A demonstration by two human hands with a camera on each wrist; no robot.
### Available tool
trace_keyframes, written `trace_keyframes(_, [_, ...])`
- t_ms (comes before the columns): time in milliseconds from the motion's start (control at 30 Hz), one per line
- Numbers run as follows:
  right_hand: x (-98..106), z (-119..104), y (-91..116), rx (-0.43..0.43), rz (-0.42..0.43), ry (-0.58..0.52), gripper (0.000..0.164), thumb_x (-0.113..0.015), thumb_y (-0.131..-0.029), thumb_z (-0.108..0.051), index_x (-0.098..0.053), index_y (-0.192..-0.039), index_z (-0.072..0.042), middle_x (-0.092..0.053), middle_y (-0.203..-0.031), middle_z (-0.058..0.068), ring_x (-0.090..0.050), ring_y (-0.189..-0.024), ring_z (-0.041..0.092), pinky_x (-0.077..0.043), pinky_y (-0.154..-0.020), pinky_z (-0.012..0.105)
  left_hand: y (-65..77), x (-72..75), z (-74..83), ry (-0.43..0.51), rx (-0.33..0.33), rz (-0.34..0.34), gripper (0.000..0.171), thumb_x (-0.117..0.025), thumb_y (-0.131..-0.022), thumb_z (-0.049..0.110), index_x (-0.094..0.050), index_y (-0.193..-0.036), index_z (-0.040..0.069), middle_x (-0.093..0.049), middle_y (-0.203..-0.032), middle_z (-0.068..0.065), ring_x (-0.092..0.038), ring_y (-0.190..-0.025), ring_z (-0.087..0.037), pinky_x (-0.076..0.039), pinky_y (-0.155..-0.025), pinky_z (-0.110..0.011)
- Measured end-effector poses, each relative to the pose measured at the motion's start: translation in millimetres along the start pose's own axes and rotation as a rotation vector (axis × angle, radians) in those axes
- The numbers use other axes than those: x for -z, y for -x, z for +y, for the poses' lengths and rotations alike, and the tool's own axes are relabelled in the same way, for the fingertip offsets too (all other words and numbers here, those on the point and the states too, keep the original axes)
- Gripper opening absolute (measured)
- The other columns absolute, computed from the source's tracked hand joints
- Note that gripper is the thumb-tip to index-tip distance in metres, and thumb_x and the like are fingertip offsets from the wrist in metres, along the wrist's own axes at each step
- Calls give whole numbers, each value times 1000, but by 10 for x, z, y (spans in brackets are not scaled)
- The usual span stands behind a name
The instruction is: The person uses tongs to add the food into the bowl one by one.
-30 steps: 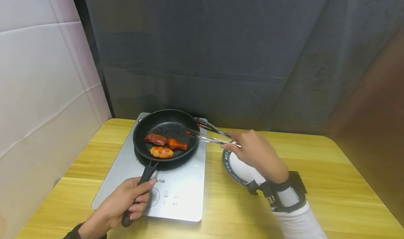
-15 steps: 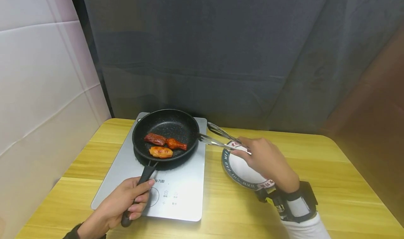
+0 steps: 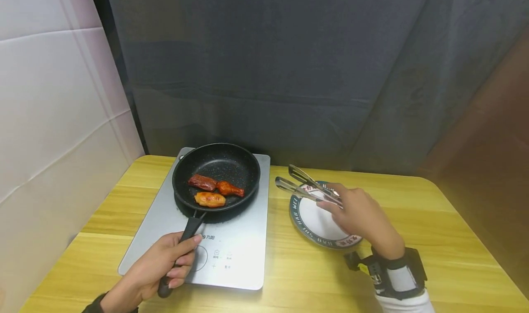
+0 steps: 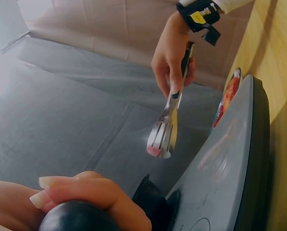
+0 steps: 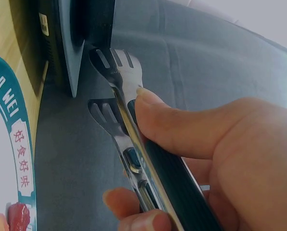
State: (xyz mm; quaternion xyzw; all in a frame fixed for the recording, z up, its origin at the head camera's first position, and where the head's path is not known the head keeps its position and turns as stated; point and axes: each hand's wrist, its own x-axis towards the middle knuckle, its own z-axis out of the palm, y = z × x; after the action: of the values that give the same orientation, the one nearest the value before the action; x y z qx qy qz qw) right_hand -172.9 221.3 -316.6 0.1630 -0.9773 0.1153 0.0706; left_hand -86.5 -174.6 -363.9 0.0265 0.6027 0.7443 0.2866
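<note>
My left hand (image 3: 167, 262) grips the handle of a black frying pan (image 3: 231, 164), which sits on a silver induction cooktop (image 3: 239, 267). In the pan lie a dark red slab of meat (image 3: 202, 182), a glazed drumstick (image 3: 230, 188) and an orange-brown chicken wing piece (image 3: 210, 199). My right hand (image 3: 361, 214) holds metal tongs (image 3: 303, 184) by their dark grips, over a rimmed white plate (image 3: 303, 226). The tongs' slotted ends are apart with nothing between them. In the right wrist view, a red food piece (image 5: 19, 217) lies on the plate; my hand hides that part in the head view.
The wooden table (image 3: 446, 239) extends to the right of the plate. A dark grey curtain (image 3: 289, 74) stands behind it, a white panel (image 3: 62, 120) at left and a brown one (image 3: 492, 134) at right. The plate stands just right of the cooktop.
My right hand has drawn the tongs rightward, away from the pan's right edge to over the plate. My left hand and the food in the pan have stayed put.
</note>
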Motion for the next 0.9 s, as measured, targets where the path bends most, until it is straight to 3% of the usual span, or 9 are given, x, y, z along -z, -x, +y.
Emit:
trace_keyframes(200, [23, 67, 27, -35, -11, 6, 52, -65, -90, -39, -56, -126, -2, -63, -79, 14, -59, -70, 29, -50, -60, 49, -4, -4, -7, 5, -1, 1, 31, -50, -101, 28, -34, -91, 4, -34, -62, 6, -32, -43, -3, -32, -38, -16])
trace_keyframes(600, [86, 272, 69, -45, -33, -11, 55, -66, -89, -42, -57, -124, -1, -64, -82, 12, -59, -73, 28, -51, -65, 49, 1, 6, 1, -1, -2, 1, 32, -50, -101, 30, -34, -89, 5, -34, -61, 6, -32, -43, -3, -32, -37, -16])
trace_keyframes(900, [109, 541, 118, -83, -41, -34, 58, -65, -88, -47, -59, -121, 1, -67, -89, 17, -62, -78, 33, -51, -69, 53, 7, 1, 0, -6, -6, 15, 32, -51, -100, 30, -34, -89, 5, -34, -62, 6, -32, -43, -4, -31, -37, -16])
